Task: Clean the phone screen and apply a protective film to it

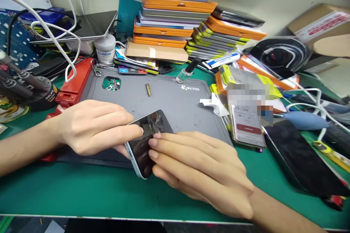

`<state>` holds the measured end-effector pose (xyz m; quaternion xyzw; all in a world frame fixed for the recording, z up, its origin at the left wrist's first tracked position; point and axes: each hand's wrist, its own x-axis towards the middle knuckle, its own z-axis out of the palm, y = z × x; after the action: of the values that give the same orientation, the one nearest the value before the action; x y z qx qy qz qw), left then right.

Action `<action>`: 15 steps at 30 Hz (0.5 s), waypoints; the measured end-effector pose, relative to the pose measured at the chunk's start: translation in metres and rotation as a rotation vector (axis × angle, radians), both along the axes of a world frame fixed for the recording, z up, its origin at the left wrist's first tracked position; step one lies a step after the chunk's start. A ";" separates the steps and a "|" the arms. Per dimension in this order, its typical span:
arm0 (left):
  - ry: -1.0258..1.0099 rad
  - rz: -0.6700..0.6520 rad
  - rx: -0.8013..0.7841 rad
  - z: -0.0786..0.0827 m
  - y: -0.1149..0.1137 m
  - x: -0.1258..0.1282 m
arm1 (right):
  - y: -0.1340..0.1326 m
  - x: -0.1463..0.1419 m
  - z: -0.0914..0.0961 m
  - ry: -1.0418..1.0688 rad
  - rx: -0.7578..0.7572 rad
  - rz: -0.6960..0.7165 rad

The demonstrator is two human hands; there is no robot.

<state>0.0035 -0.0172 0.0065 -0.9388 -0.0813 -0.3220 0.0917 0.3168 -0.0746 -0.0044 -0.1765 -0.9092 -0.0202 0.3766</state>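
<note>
A smartphone (142, 153) with a dark, reflective screen and a pale blue edge is tilted between my two hands, over the near part of a grey work mat (169, 98). My left hand (98, 127) grips it from the left, fingers over the screen's upper left and the thumb at the side edge. My right hand (199, 167) closes on it from the right, with fingertips pressed on the glass and the thumb low at the edge. Beyond the phone, a small brass-coloured bit (148, 89) lies on the mat.
A glass bottle with a black cap (187, 71) stands at the mat's far edge. A crumpled white wipe (214, 105) and another lit phone (247, 123) lie to the right. Orange boxes (177, 5) are stacked behind. At left are a red tool (73, 87) and a screwdriver holder (41, 94).
</note>
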 end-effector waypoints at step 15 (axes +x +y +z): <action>0.139 -0.055 0.221 0.011 -0.003 0.010 | -0.005 0.002 0.008 -0.018 -0.055 0.026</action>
<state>0.0140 -0.0206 0.0176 -0.9449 -0.0132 -0.2656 0.1910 0.3189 -0.0796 0.0032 -0.1751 -0.9149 0.0083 0.3637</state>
